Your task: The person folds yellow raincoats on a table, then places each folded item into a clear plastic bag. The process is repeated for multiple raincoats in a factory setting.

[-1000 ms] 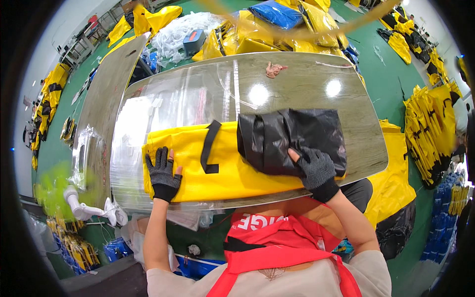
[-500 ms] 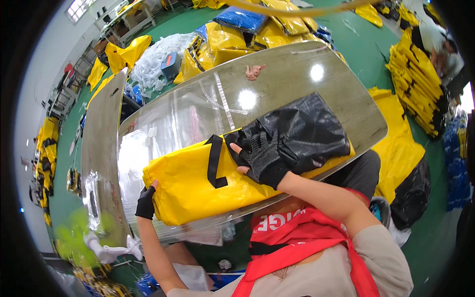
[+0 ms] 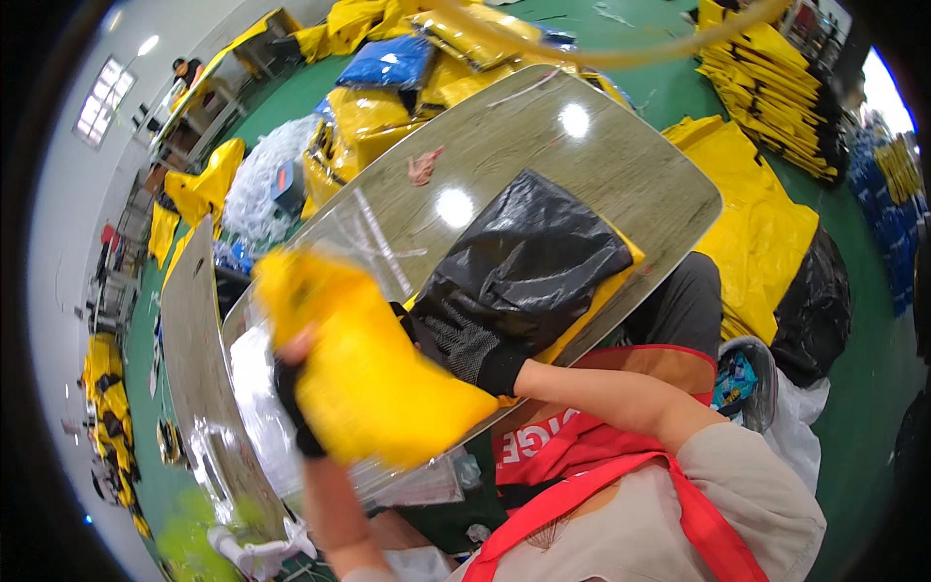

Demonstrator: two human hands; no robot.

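Note:
On the table lies a folded sheet of shiny coated fabric [image 3: 529,257], black on its right part and yellow on its left. Its yellow end [image 3: 378,383] is lifted off the table and smeared by motion. My left hand [image 3: 296,393], in a black half-finger glove, grips that end, with the thumb on the yellow side. My right hand [image 3: 470,344], in a dotted black glove, lies flat on the black part near the fold, its fingers stretched out and partly hidden by the raised yellow fabric. A black strap shows beside the fingers.
Clear plastic bags [image 3: 257,407] lie at the left of the wood-grain table [image 3: 659,184]. A crumpled pinkish scrap [image 3: 424,167] sits farther back. Yellow and blue packed bundles [image 3: 388,63] are heaped beyond the table. More yellow sheets [image 3: 752,228] lie on the right.
The yellow end, flat on the table before, is now raised and swung toward the right in my left hand. My right hand still rests on the sheet. The whole view has turned somewhat.

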